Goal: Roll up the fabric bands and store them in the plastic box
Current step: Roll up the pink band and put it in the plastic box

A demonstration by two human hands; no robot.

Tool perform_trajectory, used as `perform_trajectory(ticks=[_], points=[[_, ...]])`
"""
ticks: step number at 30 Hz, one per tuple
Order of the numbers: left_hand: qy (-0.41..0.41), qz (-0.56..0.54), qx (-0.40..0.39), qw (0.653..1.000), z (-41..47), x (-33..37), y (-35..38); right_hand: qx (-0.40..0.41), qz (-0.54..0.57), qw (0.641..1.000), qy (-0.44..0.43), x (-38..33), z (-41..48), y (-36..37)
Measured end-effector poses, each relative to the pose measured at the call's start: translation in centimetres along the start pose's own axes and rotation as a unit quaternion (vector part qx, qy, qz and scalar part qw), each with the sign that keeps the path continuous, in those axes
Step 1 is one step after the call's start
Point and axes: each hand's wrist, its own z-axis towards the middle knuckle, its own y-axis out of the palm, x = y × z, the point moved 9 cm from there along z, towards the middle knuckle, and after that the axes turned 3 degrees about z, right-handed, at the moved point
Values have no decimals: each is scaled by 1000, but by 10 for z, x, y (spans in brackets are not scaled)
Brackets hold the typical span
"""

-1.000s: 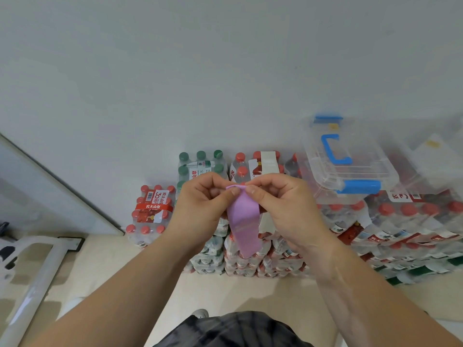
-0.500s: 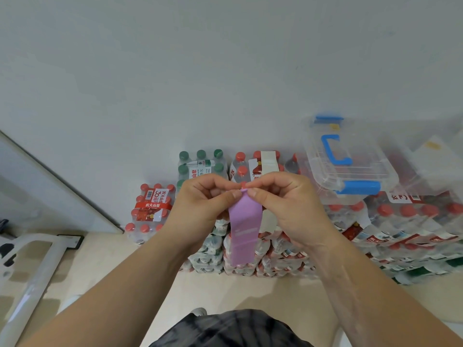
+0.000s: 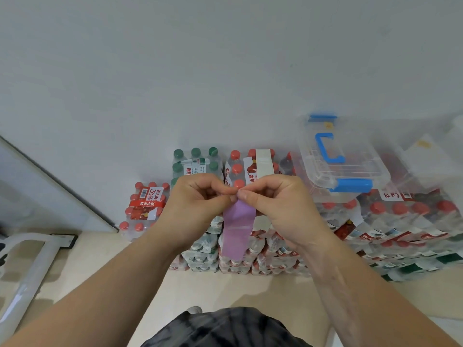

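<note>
white wall [image 3: 225, 71]; hands [image 3: 198, 206] [image 3: 280, 209] pinch purple band [image 3: 238, 234]

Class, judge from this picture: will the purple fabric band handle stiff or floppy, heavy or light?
Probably floppy: the purple fabric band hangs limp below the left hand and right hand pinching its top. Likely light: fingertip pinches alone carry it.

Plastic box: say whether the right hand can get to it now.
Likely yes: the box sits atop the bottle packs just beyond the right hand, nothing between them; but that hand is pinching the band.
</note>
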Motion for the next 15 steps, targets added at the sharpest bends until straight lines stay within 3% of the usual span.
perform_trajectory(ticks=[8,15], points=[[-26,-30,-5,999,-3,-6,-2,18,-14,1000,-2,4,-1,-2],[-63,20,6,998,-2,-17,-5,10,-34,999,-22,2,-4,3]])
